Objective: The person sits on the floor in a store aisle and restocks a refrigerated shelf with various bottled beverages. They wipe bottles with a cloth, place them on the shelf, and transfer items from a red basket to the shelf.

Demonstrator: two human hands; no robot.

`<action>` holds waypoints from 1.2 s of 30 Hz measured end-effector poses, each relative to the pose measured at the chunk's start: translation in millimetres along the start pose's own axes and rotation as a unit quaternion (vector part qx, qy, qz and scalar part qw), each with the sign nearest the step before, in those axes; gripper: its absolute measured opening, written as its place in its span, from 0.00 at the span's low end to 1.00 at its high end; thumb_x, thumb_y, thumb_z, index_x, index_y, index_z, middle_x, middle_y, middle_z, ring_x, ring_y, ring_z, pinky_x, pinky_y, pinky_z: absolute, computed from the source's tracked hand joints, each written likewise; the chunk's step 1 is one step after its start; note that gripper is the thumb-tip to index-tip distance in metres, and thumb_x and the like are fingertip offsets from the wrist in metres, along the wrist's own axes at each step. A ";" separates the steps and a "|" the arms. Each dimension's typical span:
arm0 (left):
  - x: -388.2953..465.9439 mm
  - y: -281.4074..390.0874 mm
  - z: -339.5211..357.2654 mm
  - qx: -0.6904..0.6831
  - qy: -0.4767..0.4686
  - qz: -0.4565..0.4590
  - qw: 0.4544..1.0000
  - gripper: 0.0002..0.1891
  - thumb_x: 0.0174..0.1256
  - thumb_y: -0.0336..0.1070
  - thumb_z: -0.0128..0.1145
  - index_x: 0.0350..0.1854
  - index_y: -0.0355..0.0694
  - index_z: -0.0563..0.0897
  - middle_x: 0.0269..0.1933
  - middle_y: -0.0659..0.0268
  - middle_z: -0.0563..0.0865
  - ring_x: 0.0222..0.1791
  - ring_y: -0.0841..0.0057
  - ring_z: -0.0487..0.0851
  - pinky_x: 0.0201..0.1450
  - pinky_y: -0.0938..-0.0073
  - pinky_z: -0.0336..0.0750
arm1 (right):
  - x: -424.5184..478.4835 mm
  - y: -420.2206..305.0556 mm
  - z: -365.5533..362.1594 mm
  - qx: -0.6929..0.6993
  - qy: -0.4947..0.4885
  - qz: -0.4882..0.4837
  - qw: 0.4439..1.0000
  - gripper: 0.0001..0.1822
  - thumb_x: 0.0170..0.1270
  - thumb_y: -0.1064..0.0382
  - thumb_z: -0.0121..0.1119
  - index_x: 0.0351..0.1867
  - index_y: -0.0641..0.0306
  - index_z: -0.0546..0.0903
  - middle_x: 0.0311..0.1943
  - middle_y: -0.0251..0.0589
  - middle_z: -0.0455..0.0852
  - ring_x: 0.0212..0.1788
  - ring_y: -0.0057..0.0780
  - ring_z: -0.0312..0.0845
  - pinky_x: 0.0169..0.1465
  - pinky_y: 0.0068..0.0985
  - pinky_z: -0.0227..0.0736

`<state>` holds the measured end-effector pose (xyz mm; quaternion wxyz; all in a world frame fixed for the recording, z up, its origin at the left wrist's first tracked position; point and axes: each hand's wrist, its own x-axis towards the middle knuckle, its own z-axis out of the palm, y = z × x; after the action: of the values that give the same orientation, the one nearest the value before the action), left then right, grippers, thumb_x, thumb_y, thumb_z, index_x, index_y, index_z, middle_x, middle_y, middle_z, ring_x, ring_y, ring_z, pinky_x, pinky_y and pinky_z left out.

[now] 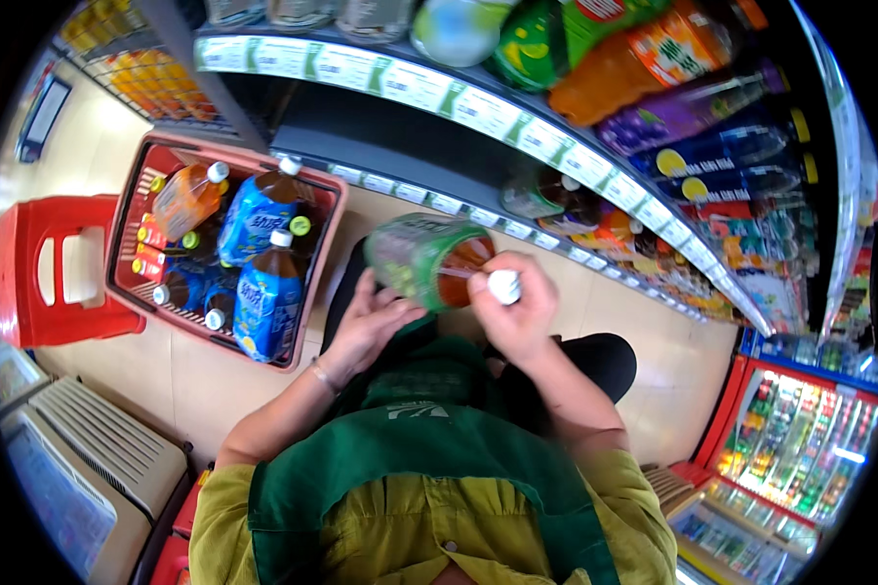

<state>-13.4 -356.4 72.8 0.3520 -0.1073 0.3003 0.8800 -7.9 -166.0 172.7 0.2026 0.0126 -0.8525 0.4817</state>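
Note:
A large plastic bottle of brown drink [410,256] with a green label and a white cap is held tilted in front of my lap. My right hand [516,307] grips it by the neck, just below the cap. Under the bottle's labelled body, my left hand [377,322] supports it with spread fingers. To the left stands a red plastic shopping basket [336,219], holding several bottles. Among these are blue-labelled bottles [267,300] with white caps and an orange-labelled bottle [185,203]. Another green-labelled bottle [530,194] sits on the low shelf ahead.
Shelves with a price-tag strip [410,84] curve across the front, bearing several large drink bottles [636,62] above. A red plastic stool [22,270] stands left of the basket. Chest freezers [110,446] are behind on the left; a lit drinks cooler [797,439] is at right.

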 end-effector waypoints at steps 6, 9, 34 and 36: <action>118.5 -113.7 33.7 0.093 -0.032 -0.175 0.980 0.50 0.64 0.29 0.59 0.72 0.37 0.30 0.57 0.47 0.75 0.57 0.58 0.80 0.59 0.62 0.75 | -5.0 102.1 -73.0 -0.063 0.032 0.130 0.989 0.08 0.60 0.66 0.65 0.36 0.66 0.78 0.24 0.33 0.79 0.27 0.15 0.70 0.30 0.17 0.67; 162.3 -156.5 45.0 0.135 0.010 -0.144 0.980 0.58 0.59 0.29 0.64 0.73 0.43 0.24 0.61 0.46 0.70 0.55 0.61 0.80 0.56 0.64 0.78 | -1.6 141.5 -85.3 -0.122 0.020 0.136 0.983 0.10 0.60 0.63 0.66 0.36 0.65 0.78 0.23 0.36 0.79 0.23 0.17 0.70 0.28 0.19 0.68; 263.3 -169.0 85.0 0.207 -0.003 0.003 0.978 0.64 0.54 0.28 0.67 0.70 0.37 0.17 0.64 0.55 0.71 0.62 0.68 0.74 0.57 0.71 0.75 | 52.2 233.9 -90.5 -0.250 0.089 0.057 0.962 0.15 0.57 0.57 0.68 0.33 0.69 0.81 0.23 0.42 0.82 0.25 0.26 0.75 0.34 0.25 0.73; 269.2 -169.3 84.8 0.215 -0.010 0.005 0.977 0.65 0.54 0.27 0.68 0.69 0.37 0.17 0.64 0.54 0.71 0.62 0.67 0.73 0.58 0.71 0.74 | 56.4 248.6 -93.5 -0.238 0.086 0.093 0.963 0.15 0.57 0.56 0.68 0.33 0.68 0.82 0.21 0.40 0.82 0.22 0.24 0.75 0.31 0.23 0.72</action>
<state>-92.0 -58.9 -44.0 0.3657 -0.0188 0.4795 0.7975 -82.4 54.2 32.4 0.2268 -0.1574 -0.9192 0.2808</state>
